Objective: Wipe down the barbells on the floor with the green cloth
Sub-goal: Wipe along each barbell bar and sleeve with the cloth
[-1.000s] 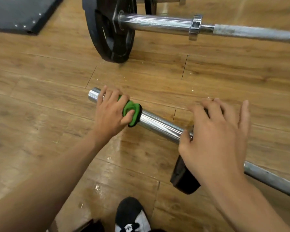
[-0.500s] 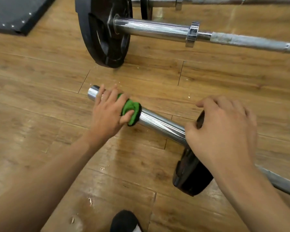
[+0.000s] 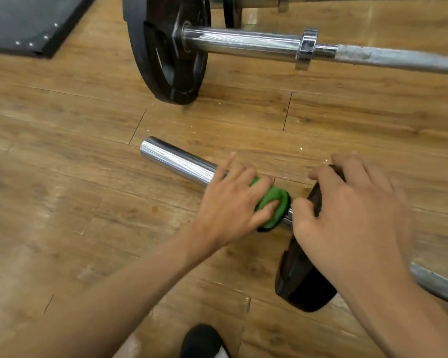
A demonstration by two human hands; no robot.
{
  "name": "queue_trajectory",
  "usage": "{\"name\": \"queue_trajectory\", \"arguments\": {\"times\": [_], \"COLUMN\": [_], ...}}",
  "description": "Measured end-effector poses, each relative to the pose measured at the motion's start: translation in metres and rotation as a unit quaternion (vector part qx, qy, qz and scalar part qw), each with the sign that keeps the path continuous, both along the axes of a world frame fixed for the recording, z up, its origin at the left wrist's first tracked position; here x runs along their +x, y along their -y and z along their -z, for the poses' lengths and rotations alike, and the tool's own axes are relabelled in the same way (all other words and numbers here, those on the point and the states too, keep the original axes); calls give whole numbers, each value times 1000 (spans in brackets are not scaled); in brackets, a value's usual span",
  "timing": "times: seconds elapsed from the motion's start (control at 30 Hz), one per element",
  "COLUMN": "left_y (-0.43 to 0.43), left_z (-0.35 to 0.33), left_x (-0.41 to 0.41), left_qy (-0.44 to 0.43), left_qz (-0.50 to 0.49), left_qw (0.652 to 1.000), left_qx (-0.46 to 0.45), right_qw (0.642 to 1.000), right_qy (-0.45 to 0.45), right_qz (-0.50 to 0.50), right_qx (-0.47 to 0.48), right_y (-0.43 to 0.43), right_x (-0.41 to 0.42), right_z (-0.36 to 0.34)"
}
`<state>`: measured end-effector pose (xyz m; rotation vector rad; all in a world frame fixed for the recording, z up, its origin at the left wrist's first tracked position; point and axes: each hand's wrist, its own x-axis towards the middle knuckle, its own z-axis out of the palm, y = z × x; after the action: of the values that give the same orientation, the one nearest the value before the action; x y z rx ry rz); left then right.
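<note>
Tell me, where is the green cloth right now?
In the head view, the green cloth is wrapped around the near barbell's chrome sleeve, under the left hand, right beside the small black plate that the right hand steadies.

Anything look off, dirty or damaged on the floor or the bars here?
Small pale crumbs lie scattered on the wood floor beyond the near bar. The far bar's shaft looks whitish and patchy, unlike its shiny sleeve. Nothing else stands out.
</note>
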<state>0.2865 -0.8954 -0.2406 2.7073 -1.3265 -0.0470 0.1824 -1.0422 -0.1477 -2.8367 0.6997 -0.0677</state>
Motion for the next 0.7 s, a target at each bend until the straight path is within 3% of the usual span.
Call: {"name": "queue_trajectory", "arguments": {"times": [0.13,0.23,0.47,0.7], "left_y": [-63,-72,-15,-13], "left_z": [-14,-13,-9,-9], "left_x": [62,60,-35,-61], "left_qy": [-13,-26,-56,-33], "left_qz": [-172,-210,-112,-91], "left_qw": [984,977,992,995], "left_qx": [39,20,-20,18], "right_qw": [999,992,987,981], "right_qy": [-10,-27,-118,-24], "right_qz": [-30,-39,-92,-98], "right_qx": [31,118,65,168], "right_y": [7,18,-7,-1], "right_x": [-8,-1,-7,-16], "right_z": [-7,-19,-12,-19]}}
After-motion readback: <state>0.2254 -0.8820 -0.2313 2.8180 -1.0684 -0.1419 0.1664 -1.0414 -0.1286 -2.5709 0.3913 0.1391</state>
